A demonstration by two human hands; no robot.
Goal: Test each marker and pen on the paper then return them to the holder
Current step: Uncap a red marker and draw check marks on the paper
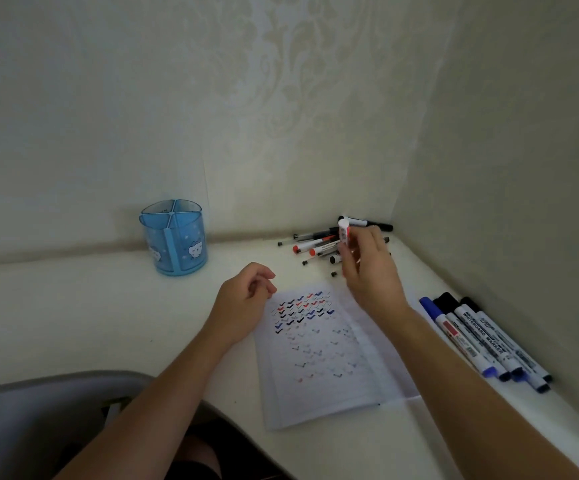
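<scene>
One marker (483, 337), labelled WHITEBOARD MARKER

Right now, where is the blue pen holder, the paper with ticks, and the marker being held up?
blue pen holder (191, 237), head view, front wall.
paper (315, 403), head view, bare lower part.
held marker (343, 233), head view, white barrel.

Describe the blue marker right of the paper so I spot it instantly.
Right of the paper, a row of whiteboard markers lies along the wall. The blue marker is the one nearest the paper; at the row's far end its cap is blue, the neighbours' caps black.
</scene>
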